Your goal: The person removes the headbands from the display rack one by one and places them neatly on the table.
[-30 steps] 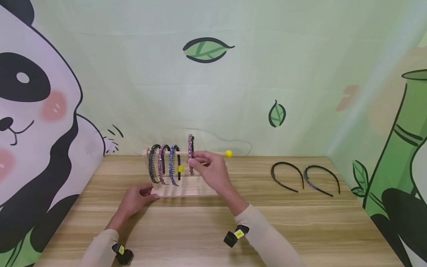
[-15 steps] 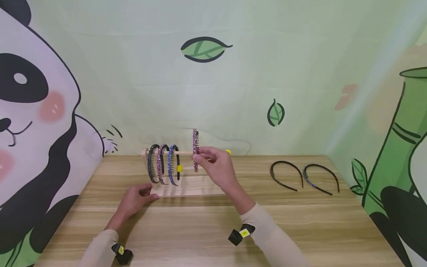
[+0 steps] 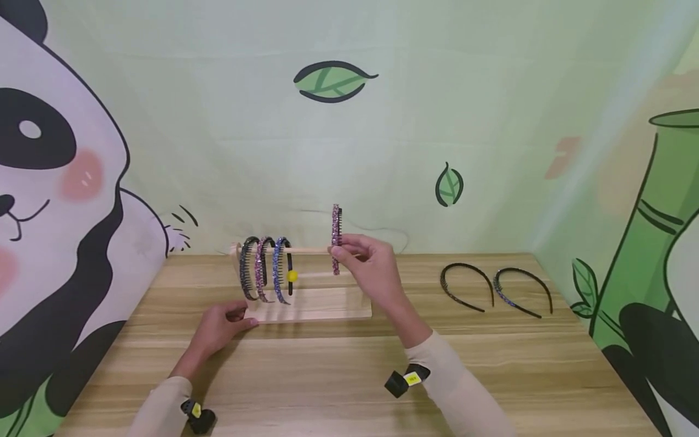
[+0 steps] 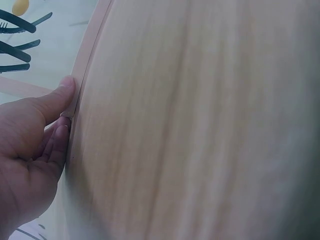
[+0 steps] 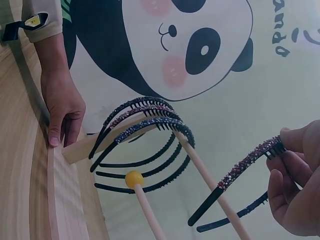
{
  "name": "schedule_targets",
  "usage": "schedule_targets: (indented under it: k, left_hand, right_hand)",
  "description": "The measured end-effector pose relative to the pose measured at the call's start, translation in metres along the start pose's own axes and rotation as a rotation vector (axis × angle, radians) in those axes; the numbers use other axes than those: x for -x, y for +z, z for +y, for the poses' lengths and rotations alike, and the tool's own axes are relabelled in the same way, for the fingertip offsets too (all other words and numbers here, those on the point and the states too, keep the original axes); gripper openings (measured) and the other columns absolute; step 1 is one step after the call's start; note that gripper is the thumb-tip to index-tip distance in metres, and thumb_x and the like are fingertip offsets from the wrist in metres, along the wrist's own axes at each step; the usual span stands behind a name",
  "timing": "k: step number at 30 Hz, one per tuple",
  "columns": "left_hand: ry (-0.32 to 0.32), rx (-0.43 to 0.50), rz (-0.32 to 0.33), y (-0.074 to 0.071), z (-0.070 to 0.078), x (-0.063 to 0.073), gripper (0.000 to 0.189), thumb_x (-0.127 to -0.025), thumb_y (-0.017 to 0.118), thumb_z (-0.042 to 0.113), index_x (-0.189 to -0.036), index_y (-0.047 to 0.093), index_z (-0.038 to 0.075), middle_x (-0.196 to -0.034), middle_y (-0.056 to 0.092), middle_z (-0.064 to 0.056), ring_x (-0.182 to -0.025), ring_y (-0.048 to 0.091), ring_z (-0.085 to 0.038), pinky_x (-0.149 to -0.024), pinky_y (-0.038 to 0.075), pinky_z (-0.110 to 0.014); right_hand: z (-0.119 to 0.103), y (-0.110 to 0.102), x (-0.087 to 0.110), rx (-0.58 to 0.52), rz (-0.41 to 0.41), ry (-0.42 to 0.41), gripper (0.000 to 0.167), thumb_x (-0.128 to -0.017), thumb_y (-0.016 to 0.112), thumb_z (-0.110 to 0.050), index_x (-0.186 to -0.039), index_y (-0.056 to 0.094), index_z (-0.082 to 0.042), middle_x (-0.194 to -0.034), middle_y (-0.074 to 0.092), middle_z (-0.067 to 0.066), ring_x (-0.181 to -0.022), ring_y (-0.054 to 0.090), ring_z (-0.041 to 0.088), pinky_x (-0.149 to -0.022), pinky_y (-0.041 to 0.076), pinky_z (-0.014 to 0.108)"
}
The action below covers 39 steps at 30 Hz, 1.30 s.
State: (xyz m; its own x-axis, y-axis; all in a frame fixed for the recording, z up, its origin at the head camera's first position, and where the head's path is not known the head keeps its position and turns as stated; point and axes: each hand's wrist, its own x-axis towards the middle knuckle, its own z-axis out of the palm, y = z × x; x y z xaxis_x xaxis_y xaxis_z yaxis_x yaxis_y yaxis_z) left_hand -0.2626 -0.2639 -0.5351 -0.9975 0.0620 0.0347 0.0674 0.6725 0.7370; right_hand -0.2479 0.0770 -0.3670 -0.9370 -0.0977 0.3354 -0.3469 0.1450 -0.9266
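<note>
The desk [image 3: 317,376] carries a wooden rack [image 3: 327,303], set near its back edge and left of the middle. At the front left corner of the rack's base, the left hand [image 3: 218,325] holds on, thumb on one side of the wood and fingers on the other. The right hand [image 3: 374,261] pinches a pink sequinned headband [image 3: 335,224] at its curve, its two ends pointing away from the fingers; in the right wrist view, the upper rod [image 5: 200,167] passes between its two arms. Well to the left of those fingers, a dark headband [image 3: 243,267], a second pink headband [image 3: 259,267] and a blue headband [image 3: 276,270] hang in a row on the rack. A black headband [image 3: 445,282] and a blue-and-black headband [image 3: 505,298] lie side by side toward the desk's back right corner. A yellow ball [image 3: 292,275] tips the lower rod, near the blue headband.
</note>
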Motion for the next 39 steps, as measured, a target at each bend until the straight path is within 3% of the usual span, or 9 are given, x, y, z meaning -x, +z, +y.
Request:
schedule_targets:
  k: [8,14,24,39]
  left_hand:
    - [0.009,-0.003,-0.001,0.000,-0.001,0.000,0.057,-0.090,0.080,0.027,-0.134,0.063,-0.006,-0.121,0.070,-0.022,-0.105,0.069,-0.030,-0.091,0.057,-0.046]
    - [0.007,-0.006,-0.004,0.000,0.001,0.000,0.058,-0.090,0.081,0.028,-0.134,0.062,-0.005,-0.122,0.070,-0.022,-0.106,0.069,-0.030,-0.091,0.057,-0.046]
    - [0.006,0.004,-0.007,0.000,0.002,0.002,0.058,-0.091,0.080,0.027,-0.135,0.061,-0.006,-0.124,0.070,-0.023,-0.107,0.069,-0.031,-0.092,0.057,-0.047]
    - [0.010,0.004,-0.005,0.000,0.000,0.001,0.060,-0.091,0.080,0.028,-0.135,0.061,-0.007,-0.124,0.069,-0.023,-0.107,0.068,-0.031,-0.092,0.057,-0.047]
  right_hand:
    - [0.001,-0.013,-0.002,0.030,0.044,-0.041,0.026,-0.092,0.079,-0.022,-0.111,0.076,-0.004,-0.099,0.079,0.008,-0.089,0.072,0.021,-0.076,0.057,0.026]
    - [0.004,-0.024,-0.003,0.034,0.065,-0.025,0.027,-0.091,0.080,-0.022,-0.111,0.076,-0.004,-0.100,0.078,0.009,-0.091,0.072,0.025,-0.075,0.057,0.025]
    - [0.006,-0.039,-0.002,0.076,0.106,0.013,0.031,-0.090,0.082,-0.027,-0.112,0.076,-0.006,-0.100,0.078,0.008,-0.086,0.070,0.019,-0.071,0.057,0.024]
    - [0.015,-0.058,-0.001,0.087,0.145,0.064,0.034,-0.089,0.082,-0.031,-0.111,0.076,-0.005,-0.100,0.078,0.010,-0.088,0.070,0.020,-0.069,0.056,0.023]
